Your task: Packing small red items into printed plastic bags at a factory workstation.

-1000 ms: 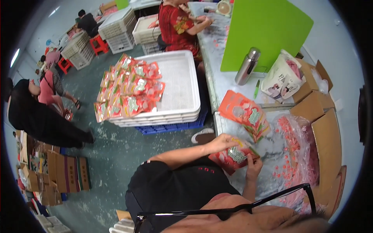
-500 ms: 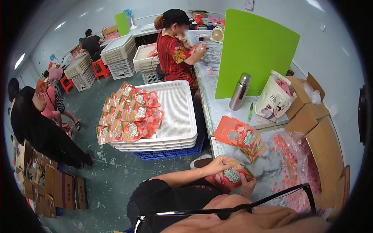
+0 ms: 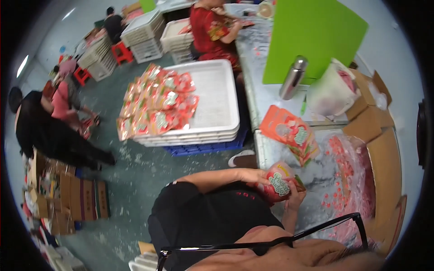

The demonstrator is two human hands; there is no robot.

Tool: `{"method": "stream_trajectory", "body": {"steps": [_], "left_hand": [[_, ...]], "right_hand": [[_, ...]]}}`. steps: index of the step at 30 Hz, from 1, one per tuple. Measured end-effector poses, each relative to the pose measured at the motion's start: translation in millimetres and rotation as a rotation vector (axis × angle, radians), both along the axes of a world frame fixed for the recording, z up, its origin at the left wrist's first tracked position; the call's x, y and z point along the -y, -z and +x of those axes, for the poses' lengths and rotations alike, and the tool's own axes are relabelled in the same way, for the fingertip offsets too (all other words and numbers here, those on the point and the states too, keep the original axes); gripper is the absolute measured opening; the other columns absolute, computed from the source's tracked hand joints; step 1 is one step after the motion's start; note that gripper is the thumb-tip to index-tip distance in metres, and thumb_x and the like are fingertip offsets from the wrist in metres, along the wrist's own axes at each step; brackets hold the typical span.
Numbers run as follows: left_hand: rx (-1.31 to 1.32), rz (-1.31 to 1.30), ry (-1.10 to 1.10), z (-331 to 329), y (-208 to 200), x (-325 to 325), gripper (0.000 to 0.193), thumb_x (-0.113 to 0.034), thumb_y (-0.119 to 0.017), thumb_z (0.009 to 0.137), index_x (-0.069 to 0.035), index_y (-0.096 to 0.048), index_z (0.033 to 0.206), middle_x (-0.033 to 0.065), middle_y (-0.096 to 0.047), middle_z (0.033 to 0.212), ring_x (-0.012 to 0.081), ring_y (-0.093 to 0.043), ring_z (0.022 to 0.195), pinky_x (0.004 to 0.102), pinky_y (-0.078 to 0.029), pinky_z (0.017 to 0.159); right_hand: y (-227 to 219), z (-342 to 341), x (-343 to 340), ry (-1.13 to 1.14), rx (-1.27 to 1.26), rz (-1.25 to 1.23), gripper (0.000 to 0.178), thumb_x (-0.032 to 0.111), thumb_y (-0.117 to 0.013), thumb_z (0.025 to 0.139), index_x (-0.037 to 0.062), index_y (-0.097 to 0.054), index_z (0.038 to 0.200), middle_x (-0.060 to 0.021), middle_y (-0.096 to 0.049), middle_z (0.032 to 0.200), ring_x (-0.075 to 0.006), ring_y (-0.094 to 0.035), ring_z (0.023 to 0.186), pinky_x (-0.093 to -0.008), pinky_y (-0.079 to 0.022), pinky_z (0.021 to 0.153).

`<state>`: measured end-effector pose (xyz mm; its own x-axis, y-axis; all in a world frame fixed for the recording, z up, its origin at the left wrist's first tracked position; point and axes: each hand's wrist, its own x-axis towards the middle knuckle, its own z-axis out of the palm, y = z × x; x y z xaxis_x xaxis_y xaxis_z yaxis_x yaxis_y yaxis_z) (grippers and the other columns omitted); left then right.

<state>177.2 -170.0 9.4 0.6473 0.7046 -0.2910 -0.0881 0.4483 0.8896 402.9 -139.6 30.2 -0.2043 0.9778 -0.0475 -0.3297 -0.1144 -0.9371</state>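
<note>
A red printed pouch (image 3: 279, 185) is held in front of my chest, at the table's edge. My left hand (image 3: 254, 176) is closed on its left side. On the opposite side my right hand (image 3: 295, 197) grips the pouch near its edge, fingers bent around it. Just beyond the hands, a fanned stack of flat red pouches (image 3: 289, 131) lies on the marbled table (image 3: 316, 167). Small red wrapped pieces (image 3: 339, 180) are scattered to the right, beside and on clear plastic film.
At left, a white tray (image 3: 214, 108) on stacked trays carries several filled pouches (image 3: 158, 101). A steel flask (image 3: 294, 77), a green knife (image 3: 303, 107), a white bag (image 3: 332, 90) and a green divider (image 3: 312, 40) stand or lie beyond. An open carton (image 3: 384, 167) is at right. Co-workers (image 3: 214, 31) are around.
The view has tilted and shifted, so the table and tray appear higher. The pouch in my hands has become more upright and rounded. Both hands still hold it.
</note>
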Motion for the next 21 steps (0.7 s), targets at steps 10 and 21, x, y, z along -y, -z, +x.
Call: {"method": "stream_trajectory", "body": {"steps": [10,21], "left_hand": [[-0.057,0.397,-0.348,0,-18,-18,0.036,-0.030,-0.055,0.099,0.000,-0.065,0.116,0.0028,-0.067,0.102,0.0076,-0.055,0.094,0.0266,-0.047,0.084],[0.162,0.305,-0.615,-23,-13,-4,0.044,-0.034,-0.045,0.103,0.002,-0.069,0.101,-0.0036,-0.063,0.079,0.0032,-0.052,0.072,0.0238,-0.047,0.065]], "right_hand": [[-14,-6,-12,-0.095,0.201,0.069,0.013,-0.001,-0.062,0.088,-0.0057,-0.068,0.098,-0.0115,-0.070,0.093,-0.0164,-0.066,0.083,-0.0288,-0.052,0.080],[6,-26,-40,-0.198,0.070,0.105,0.017,0.006,-0.062,0.092,-0.0045,-0.063,0.105,-0.0079,-0.067,0.094,-0.0145,-0.063,0.086,-0.0291,-0.052,0.080]]}}
